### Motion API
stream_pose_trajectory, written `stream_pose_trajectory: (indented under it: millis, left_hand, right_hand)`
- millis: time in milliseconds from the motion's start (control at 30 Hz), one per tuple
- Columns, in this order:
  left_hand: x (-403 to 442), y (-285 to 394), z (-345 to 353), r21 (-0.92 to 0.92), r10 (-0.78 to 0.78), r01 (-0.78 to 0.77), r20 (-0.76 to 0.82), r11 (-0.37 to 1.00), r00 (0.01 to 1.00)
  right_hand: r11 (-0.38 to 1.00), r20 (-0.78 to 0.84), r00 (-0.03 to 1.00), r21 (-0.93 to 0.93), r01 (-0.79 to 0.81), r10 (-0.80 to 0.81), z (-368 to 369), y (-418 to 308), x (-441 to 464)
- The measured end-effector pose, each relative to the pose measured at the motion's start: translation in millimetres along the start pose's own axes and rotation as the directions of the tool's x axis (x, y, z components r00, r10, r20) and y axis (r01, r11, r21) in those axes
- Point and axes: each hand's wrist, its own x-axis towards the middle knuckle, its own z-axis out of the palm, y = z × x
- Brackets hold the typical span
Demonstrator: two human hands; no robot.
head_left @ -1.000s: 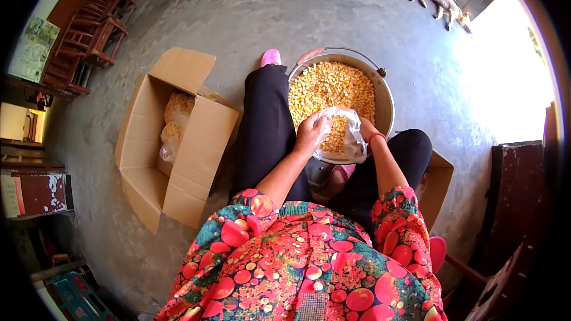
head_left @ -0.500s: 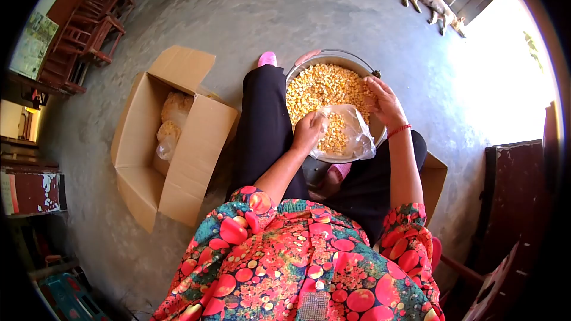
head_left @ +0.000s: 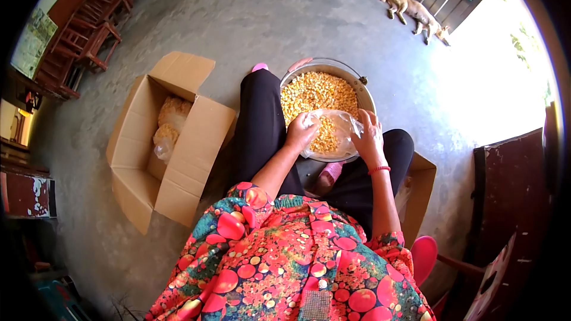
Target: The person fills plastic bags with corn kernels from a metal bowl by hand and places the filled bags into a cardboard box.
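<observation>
A metal bucket (head_left: 364,95) with a wire handle stands between my knees, filled with yellow corn kernels (head_left: 318,90). Over its near side is a clear plastic bag (head_left: 346,132) with some kernels in it. My left hand (head_left: 300,133) pinches the bag's left edge, fingers closed on the film. At the bag's right edge my right hand (head_left: 370,142), with a red bracelet at the wrist, has its fingers closed on the plastic; the fingertips are partly hidden.
An open cardboard box (head_left: 193,157) at my left holds bagged corn (head_left: 169,122). Another box (head_left: 421,193) stands beside my right leg. A dog (head_left: 415,13) lies at the far right by a wooden gate. Wooden chairs (head_left: 92,38) line the left wall.
My right hand has moved from the kernels at the bucket's right side down to the bag's right edge and taken hold there. My left hand keeps its grip on the bag.
</observation>
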Motion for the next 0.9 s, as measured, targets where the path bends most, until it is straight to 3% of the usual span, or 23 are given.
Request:
stream_pose_trajectory:
  millis: [67,133,200,300,333,367,400,433,467,500,567,633,733,800,867,900]
  left_hand:
    - [-1.9,6.2,-0.3,0.060,0.018,-0.020,0.030,0.998,0.999]
    - [-4.3,5.2,-5.0,0.280,0.134,-0.139,0.038,0.950,0.990]
    - [-19.7,36.6,-13.4,0.525,0.056,-0.099,0.098,0.845,0.994]
    - [-22.3,35.0,-21.2,0.656,0.063,-0.182,0.201,0.733,0.977]
    - [-24.2,39.4,-23.6,0.662,0.048,-0.205,0.248,0.721,0.968]
    - [-23.8,41.9,-23.8,0.662,0.057,-0.218,0.256,0.717,0.965]
    - [-24.4,43.4,-23.8,0.641,0.038,-0.182,0.232,0.745,0.972]
    - [-24.5,44.3,-23.2,0.619,0.016,-0.145,0.210,0.772,0.978]
    - [-15.8,24.7,-23.0,0.194,-0.194,0.145,0.262,0.970,0.945]
    - [-14.2,27.5,-22.1,0.026,-0.219,0.219,0.223,0.975,0.950]
    - [-10.3,32.0,-23.8,-0.285,-0.268,0.305,0.164,0.909,0.949]
    - [-7.2,34.7,-23.7,-0.415,-0.206,0.224,0.087,0.882,0.975]
    - [-9.5,50.2,-23.5,-0.464,-0.160,0.165,0.050,0.871,0.986]
    - [-12.5,60.3,-29.8,-0.514,-0.222,0.284,0.180,0.809,0.958]
    - [-16.9,64.8,-25.6,-0.439,-0.243,0.287,0.154,0.851,0.958]
    - [-17.1,59.1,-23.3,-0.370,-0.230,0.274,0.159,0.887,0.960]
  right_hand:
    - [0.991,0.059,0.990,-0.021,-0.131,0.132,0.1,5.7,-14.6]
    - [0.975,0.099,0.975,-0.125,-0.184,0.197,8.4,16.5,-26.2]
    - [0.935,0.225,0.913,-0.177,-0.307,0.342,13.9,23.2,-31.6]
    - [0.958,0.238,0.934,-0.171,-0.230,0.267,20.6,28.8,-33.2]
    - [0.969,0.169,0.955,-0.084,-0.234,0.245,13.8,19.7,-33.6]
    - [0.916,0.222,0.934,0.232,-0.328,0.278,16.9,23.0,-33.3]
    - [0.756,0.286,0.914,0.518,-0.400,0.288,15.2,19.0,-31.8]
    - [0.753,0.280,0.914,0.522,-0.401,0.293,12.1,15.3,-31.0]
    - [0.562,0.265,0.910,0.720,-0.407,0.318,9.1,11.1,-29.7]
    - [0.331,0.257,0.903,0.866,-0.374,0.345,1.5,5.0,-27.0]
    - [0.195,0.252,0.916,0.927,-0.321,0.311,-10.1,3.0,-18.9]
    - [0.057,0.278,0.892,0.946,-0.318,0.355,-25.6,-8.9,-9.5]
    - [0.082,0.143,0.929,0.980,-0.181,0.342,-41.0,-28.2,2.9]
    - [0.074,0.139,0.927,0.982,-0.175,0.347,-42.6,-32.0,8.6]
    - [0.272,0.104,0.952,0.944,-0.185,0.287,-37.1,-29.6,9.6]
    - [0.385,0.183,0.940,0.877,-0.288,0.288,-23.5,-12.3,6.1]
